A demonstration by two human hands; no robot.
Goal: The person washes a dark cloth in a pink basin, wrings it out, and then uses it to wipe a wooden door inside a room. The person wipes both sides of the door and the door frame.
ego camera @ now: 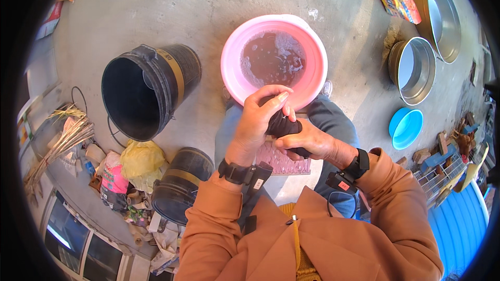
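A bunched dark cloth [284, 124] is gripped between my two hands, above the near rim of a pink plastic basin [238, 58]. My left hand [256, 115] holds the upper end, its thumb and fingers folded around it. Lower down and to the right, my right hand [312, 140] grips the other end. Murky, dark water with patches of suds [273, 58] fills the bottom of the basin. A pink washboard [285, 162] with a ridged surface shows below my hands, between my legs. My hands hide part of the cloth.
On the left a large black bucket [131, 93] lies tilted, with another black bucket [175, 183] nearer me. Two metal basins [431, 70] and a small blue basin [406, 128] stand at right, beside a detergent bag [398, 3]. Yellow plastic bags [142, 162] and dried stalks [64, 144] lie far left.
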